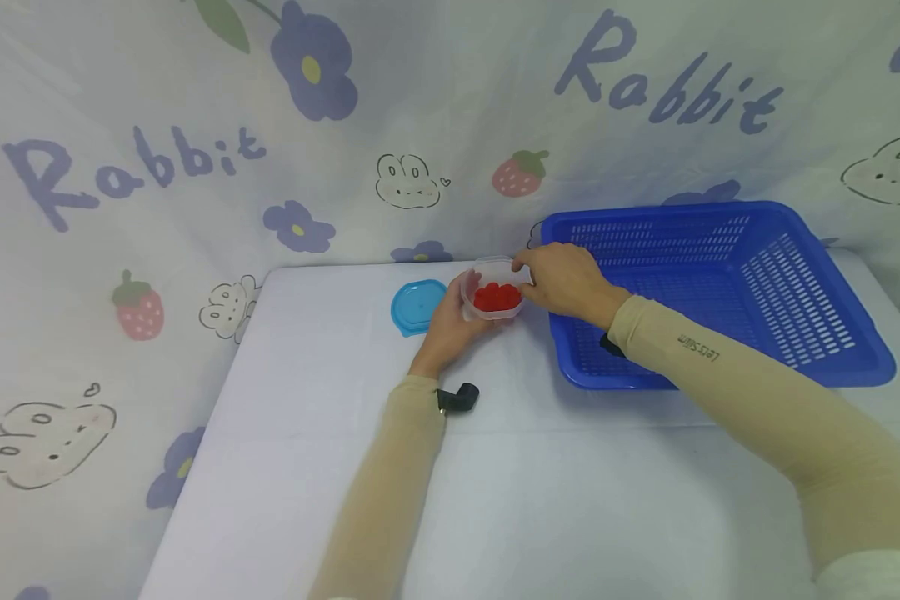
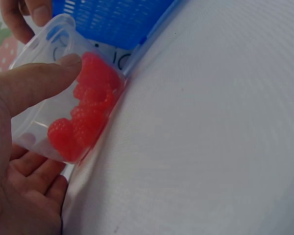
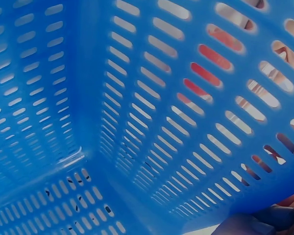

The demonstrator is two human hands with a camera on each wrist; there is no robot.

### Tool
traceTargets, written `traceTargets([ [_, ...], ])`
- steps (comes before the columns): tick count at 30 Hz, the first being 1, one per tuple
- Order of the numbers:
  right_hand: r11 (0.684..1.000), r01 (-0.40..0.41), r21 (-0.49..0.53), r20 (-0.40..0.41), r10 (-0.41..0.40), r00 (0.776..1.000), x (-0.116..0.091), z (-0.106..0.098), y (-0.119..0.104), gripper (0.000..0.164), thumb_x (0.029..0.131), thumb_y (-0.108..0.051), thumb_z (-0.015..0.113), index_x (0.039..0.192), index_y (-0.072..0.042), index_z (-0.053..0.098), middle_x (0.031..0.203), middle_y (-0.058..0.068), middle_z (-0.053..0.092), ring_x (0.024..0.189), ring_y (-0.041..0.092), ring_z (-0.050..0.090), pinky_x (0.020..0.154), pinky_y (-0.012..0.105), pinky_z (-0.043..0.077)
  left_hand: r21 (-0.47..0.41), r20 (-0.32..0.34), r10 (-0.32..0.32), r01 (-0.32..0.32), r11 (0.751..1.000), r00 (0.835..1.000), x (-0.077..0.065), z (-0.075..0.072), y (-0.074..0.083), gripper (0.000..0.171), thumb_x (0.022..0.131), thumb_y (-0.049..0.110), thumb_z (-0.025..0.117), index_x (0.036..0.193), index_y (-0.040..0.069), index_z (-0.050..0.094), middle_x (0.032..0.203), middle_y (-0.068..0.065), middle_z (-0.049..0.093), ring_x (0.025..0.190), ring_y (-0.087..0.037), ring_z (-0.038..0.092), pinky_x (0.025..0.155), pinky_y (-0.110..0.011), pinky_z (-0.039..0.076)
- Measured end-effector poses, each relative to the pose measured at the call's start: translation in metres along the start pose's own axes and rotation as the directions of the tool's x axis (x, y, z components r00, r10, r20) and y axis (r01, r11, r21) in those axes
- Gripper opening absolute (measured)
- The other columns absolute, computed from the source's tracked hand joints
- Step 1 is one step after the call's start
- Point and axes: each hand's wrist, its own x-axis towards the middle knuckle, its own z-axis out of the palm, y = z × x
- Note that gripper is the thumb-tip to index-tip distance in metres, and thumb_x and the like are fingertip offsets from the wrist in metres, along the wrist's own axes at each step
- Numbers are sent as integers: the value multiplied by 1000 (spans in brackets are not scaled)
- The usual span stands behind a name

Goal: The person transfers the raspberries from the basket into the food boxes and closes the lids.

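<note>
My left hand (image 1: 453,325) grips a clear plastic container (image 1: 497,263) over the white table. Its thumb lies along the near wall in the left wrist view, and its other fingers are under and behind the container. Several red raspberries (image 2: 90,105), which may be imitation, lie in the bottom. My right hand (image 1: 566,279) hovers by the container's right rim, its fingers loosely bent downward; nothing shows between them. Whether they touch the rim is unclear. In the right wrist view only part of that hand (image 3: 259,224) shows at the lower edge. A blue lid (image 1: 417,307) lies left of the container.
A large blue perforated basket (image 1: 675,292) stands right of the container, with my right forearm reaching across its near side. Behind the table (image 1: 330,375) hangs a white cloth (image 1: 450,100) printed with flowers, rabbits and strawberries.
</note>
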Motion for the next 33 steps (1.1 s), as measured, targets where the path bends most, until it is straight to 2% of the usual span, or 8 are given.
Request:
traceTargets([
  [5, 1000, -6, -15, 19, 6, 1000, 0, -1, -1, 32, 83, -28, 67, 111, -15, 65, 77, 2, 65, 61, 19, 55, 52, 31, 50, -2, 4, -16, 16, 1000, 1000, 0, 0, 0, 96, 64, 56, 77, 143, 30, 28, 140, 11, 40, 129, -9, 35, 102, -45, 36],
  [11, 999, -5, -33, 41, 7, 999, 0, -4, -4, 32, 84, -30, 66, 112, -15, 65, 81, 4, 67, 62, 20, 55, 52, 33, 51, -13, 4, -28, 28, 1000, 1000, -1, -2, 3, 99, 64, 56, 77, 144, 28, 26, 140, 14, 39, 129, -9, 34, 102, -45, 35],
  [15, 1000, -12, -28, 47, 13, 999, 1, -4, -4, 32, 84, -29, 66, 113, -15, 65, 80, 3, 66, 62, 20, 55, 51, 32, 51, 8, 8, -40, 40, 999, 999, -1, -3, 3, 103, 65, 56, 76, 146, 31, 18, 143, 14, 37, 132, -11, 31, 104, -45, 33],
  [19, 1000, -18, -17, 42, 19, 999, 1, -5, -4, 32, 83, -28, 66, 112, -15, 65, 71, 1, 63, 60, 19, 54, 49, 30, 49, 17, 9, -59, 59, 998, 998, -2, -4, 3, 107, 66, 56, 75, 147, 36, 9, 145, 17, 33, 136, -12, 26, 105, -47, 30],
  [26, 1000, -12, 24, 67, 10, 998, -1, -8, -4, 37, 83, -31, 68, 115, -14, 63, 72, 0, 60, 62, 16, 54, 50, 28, 47, -22, 45, -29, 30, 999, 999, -5, -7, 5, 112, 67, 46, 79, 148, 35, 3, 147, 18, 27, 136, -12, 25, 105, -46, 31],
  [30, 997, -11, 78, 78, 5, 997, -5, -16, -8, 40, 84, -33, 66, 118, -13, 61, 77, 1, 60, 65, 17, 54, 53, 28, 48, -123, 79, -32, 42, 992, 996, -9, -18, 14, 113, 70, 36, 80, 149, 29, 0, 151, 9, 22, 138, -13, 22, 108, -40, 28],
  [33, 987, -18, 159, 70, 7, 998, -10, -27, -12, 38, 85, -32, 65, 118, -13, 62, 82, 2, 60, 67, 18, 53, 56, 29, 48, -241, 92, 24, -2, 971, 995, -13, -32, 26, 109, 73, 20, 79, 149, 20, 1, 153, -3, 21, 139, -19, 20, 111, -41, 22],
])
